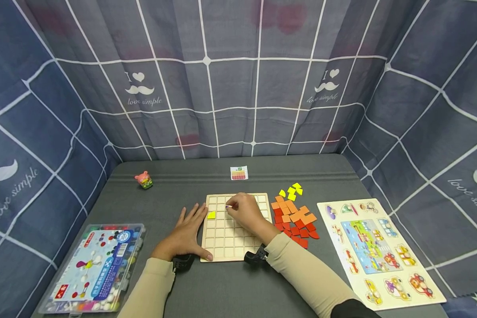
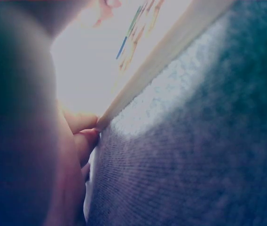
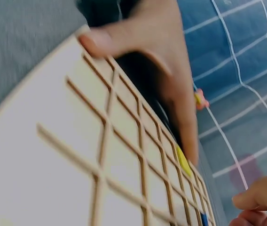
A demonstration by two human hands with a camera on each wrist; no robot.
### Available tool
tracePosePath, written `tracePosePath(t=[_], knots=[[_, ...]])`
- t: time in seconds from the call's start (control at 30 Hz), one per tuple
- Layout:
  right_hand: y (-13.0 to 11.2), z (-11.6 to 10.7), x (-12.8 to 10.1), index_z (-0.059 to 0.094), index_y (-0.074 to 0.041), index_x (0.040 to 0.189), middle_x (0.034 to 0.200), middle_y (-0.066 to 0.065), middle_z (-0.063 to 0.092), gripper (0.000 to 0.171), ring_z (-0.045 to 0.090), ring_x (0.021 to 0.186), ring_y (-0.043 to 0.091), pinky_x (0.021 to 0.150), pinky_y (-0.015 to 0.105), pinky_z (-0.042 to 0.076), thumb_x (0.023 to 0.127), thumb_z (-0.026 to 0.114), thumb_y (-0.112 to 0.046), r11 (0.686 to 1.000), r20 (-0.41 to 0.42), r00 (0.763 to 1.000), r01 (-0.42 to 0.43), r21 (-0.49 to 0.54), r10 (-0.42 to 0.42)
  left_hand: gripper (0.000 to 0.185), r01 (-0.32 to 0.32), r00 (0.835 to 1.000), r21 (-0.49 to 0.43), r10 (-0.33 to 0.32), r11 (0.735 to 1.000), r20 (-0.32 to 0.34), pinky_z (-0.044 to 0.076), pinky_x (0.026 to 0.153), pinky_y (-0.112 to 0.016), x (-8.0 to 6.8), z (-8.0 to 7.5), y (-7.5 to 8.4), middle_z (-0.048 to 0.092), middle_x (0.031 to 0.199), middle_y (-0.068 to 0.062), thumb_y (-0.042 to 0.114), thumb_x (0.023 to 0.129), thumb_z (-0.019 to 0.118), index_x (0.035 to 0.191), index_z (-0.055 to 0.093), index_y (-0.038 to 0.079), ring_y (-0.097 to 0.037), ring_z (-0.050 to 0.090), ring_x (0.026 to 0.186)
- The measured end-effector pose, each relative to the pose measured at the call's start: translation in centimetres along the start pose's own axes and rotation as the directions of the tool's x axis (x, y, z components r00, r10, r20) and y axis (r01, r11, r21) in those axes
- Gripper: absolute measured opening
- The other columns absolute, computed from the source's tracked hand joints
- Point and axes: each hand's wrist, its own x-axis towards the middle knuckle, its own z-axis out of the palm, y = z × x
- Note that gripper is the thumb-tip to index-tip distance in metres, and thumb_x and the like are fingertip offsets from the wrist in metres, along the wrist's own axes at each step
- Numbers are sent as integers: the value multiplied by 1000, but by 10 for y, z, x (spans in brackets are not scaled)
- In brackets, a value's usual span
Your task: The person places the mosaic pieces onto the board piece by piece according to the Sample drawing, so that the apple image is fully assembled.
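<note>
Head view: the left edge of a wooden grid board [image 1: 225, 252] is touched by the left hand [image 1: 184, 232], its fingers spread wide and its thumb laid at the near corner. Over the grid, the fingertips of the right hand [image 1: 247, 214] are drawn together near a small blue piece [image 3: 204, 219]; whether anything is pinched cannot be told. A yellow piece [image 1: 211, 215] is set in the leftmost column. Orange pieces [image 1: 297, 216] and red pieces [image 1: 295, 231] are scattered just right of the board.

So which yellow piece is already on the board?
The yellow piece beside the left hand, in the grid's left-hand column; the other yellow pieces lie off the wooden board, beyond the orange tiles.
</note>
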Motion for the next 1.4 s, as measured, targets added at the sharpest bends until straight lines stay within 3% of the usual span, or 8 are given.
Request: tracePosePath(t=[0.23, 0.3, 0.53, 0.8, 1.1, 1.4], knots=[[29, -30, 5, 82, -3, 99, 95, 4, 71, 9, 69, 81, 16, 77, 34, 58, 90, 82, -2, 999, -66, 997, -48, -15, 47, 160, 0, 1000, -12, 0, 1000, -3, -8, 122, -64, 0, 1, 1, 13, 174, -15, 83, 49, 90, 168, 20, 3, -39, 8, 158], [38, -43, 7, 81, -3, 100, 97, 5, 71, 9, 69, 84, 18, 74, 34, 59, 91, 81, -3, 997, -72, 995, -66, -29, 64, 160, -2, 1000, -17, 2, 1000, -6, -8, 122, -63, 0, 0, 1, 13, 174, -15, 82, 49, 90, 168, 20, 3, -39, 7, 158], [75, -93, 11, 79, 3, 108, 104, 10, 72, 15, 69, 92, 27, 80, 39, 60, 94, 79, -1, 991, -55, 990, -129, -43, 126, 161, -2, 1000, -29, 2, 1000, -16, -9, 122, -63, -1, 1, 1, 14, 174, -15, 82, 48, 90, 168, 20, 3, -39, 8, 159], [114, -137, 11, 79, 2, 111, 102, 13, 75, 18, 69, 92, 30, 81, 46, 58, 93, 77, 1, 974, -12, 983, -181, -139, 181, 161, 15, 1000, -28, -16, 999, -10, -9, 122, -62, -1, -1, 4, 14, 174, -15, 82, 47, 90, 168, 21, 3, -38, 7, 159], [143, -154, 0, 80, 4, 106, 96, 12, 75, 15, 69, 87, 29, 79, 48, 58, 91, 78, 2, 954, 90, 972, -192, -230, 218, 161, 12, 1000, -29, -12, 1000, -18, -8, 121, -65, 0, 1, 2, 15, 173, -16, 83, 47, 90, 168, 20, 3, -39, 8, 158], [153, -159, -3, 80, 5, 106, 98, 14, 76, 19, 71, 90, 31, 82, 48, 60, 87, 81, 5, 947, 140, 957, -215, -239, 253, 161, 12, 1000, -18, -12, 1000, -8, -8, 122, -64, -1, 1, 1, 13, 174, -14, 85, 47, 88, 169, 19, 4, -38, 7, 159]])
